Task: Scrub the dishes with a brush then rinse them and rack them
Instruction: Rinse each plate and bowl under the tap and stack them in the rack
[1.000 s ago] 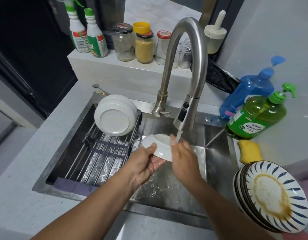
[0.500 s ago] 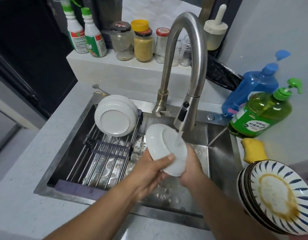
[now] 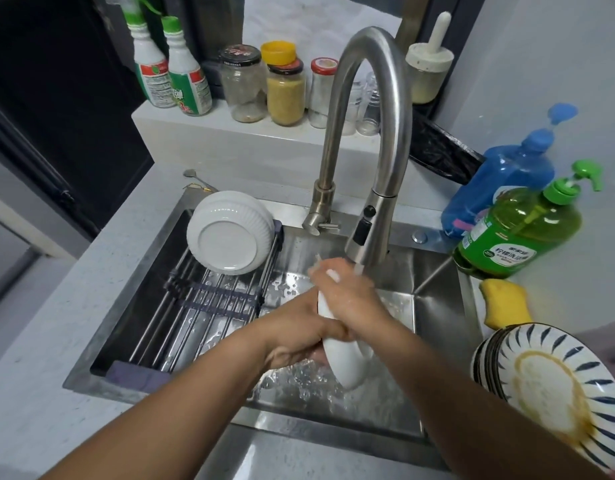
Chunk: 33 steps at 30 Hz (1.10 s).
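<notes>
Under the running tap (image 3: 364,140), the left hand (image 3: 299,336) and right hand (image 3: 351,296) each keep a closed grip on a white plate (image 3: 344,362), held edge-up over the sink (image 3: 434,282).

White dish (image 3: 342,358) held on edge under the faucet (image 3: 368,237) stream.
</notes>
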Tool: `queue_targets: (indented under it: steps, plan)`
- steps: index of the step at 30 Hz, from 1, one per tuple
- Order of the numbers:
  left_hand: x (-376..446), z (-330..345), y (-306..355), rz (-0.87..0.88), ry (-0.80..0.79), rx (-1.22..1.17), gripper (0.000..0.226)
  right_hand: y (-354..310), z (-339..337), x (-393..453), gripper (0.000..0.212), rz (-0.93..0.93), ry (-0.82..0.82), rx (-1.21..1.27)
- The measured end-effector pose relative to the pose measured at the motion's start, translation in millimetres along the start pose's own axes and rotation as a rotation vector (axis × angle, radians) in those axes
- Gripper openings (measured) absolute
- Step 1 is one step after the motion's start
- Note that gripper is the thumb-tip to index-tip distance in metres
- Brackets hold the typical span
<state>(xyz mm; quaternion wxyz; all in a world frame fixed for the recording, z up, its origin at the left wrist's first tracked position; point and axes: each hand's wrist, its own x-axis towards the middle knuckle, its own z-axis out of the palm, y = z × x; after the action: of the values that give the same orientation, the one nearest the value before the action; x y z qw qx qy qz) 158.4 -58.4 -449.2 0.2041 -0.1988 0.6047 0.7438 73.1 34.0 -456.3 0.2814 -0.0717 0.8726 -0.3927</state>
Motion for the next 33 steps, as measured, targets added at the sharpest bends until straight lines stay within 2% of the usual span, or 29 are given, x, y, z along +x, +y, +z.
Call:
queue_targets:
  steps: [1, 3, 6, 8, 9, 12, 13, 17, 19, 21, 22, 24, 25, 26, 28, 30, 33]
  plan:
    - [2, -1, -2, -0.019, 0.018, 0.013, 0.049, 0, 5, -5, 0.034, -0.106, 0.012, -0.065]
    - [2, -4, -5, -0.054, -0.004, 0.009, 0.047, 2, 9, -1, 0.036, -0.132, -0.002, -0.147]
    - [-1, -13, -9, -0.069, -0.102, -0.077, 0.059, -4, 3, 15, 0.056, 0.083, -0.11, -0.224]
    - [-4, -20, -12, -0.036, -0.162, -0.186, 0.068, -9, -11, 24, 0.075, 0.31, -0.098, -0.125]
    - [-6, -25, -13, -0.015, -0.178, -0.257, 0.07, -6, -21, 28, 0.07, 0.349, -0.095, -0.085]
    - [-9, -43, -20, 0.044, -0.182, -0.475, 0.071, 12, -47, 38, 0.033, 0.28, -0.124, 0.058]
    - [-8, -49, -23, 0.065, -0.178, -0.541, 0.072, 18, -50, 35, 0.031, 0.292, -0.154, 0.17]
    - [-1, -59, -33, 0.102, -0.184, -0.773, 0.087, 48, -35, 33, 0.05, 0.29, -0.257, 0.82]
    - [5, -53, -34, 0.066, -0.137, -0.814, 0.08, 55, -24, 28, 0.055, 0.28, -0.264, 1.009]
    - [14, -46, -33, 0.046, 0.052, -0.683, 0.066, 57, -15, 26, 0.058, 0.279, -0.186, 1.134]
    - [17, -41, -34, 0.056, 0.195, -0.51, 0.064, 60, -9, 26, 0.058, 0.279, -0.13, 1.165]
    - [20, -30, -34, 0.123, 0.408, 0.016, 0.061, 60, -2, 19, 0.051, 0.312, 0.026, 1.188]
    - [20, -22, -34, 0.194, 0.436, 0.295, 0.056, 59, 1, 17, 0.047, 0.333, 0.116, 1.175]
    - [20, -11, -34, 0.252, 0.413, 0.534, 0.054, 59, 5, 14, 0.043, 0.353, 0.17, 1.157]
    - [21, 12, -34, 0.316, 0.309, 0.838, 0.057, 55, 13, 6, 0.037, 0.357, 0.215, 1.18]
    - [25, 25, -30, 0.35, 0.249, 0.941, 0.059, 50, 16, -4, 0.031, 0.356, 0.228, 1.213]
    - [34, 25, -23, 0.353, 0.221, 0.937, 0.066, 49, 14, -13, 0.022, 0.349, 0.311, 1.205]
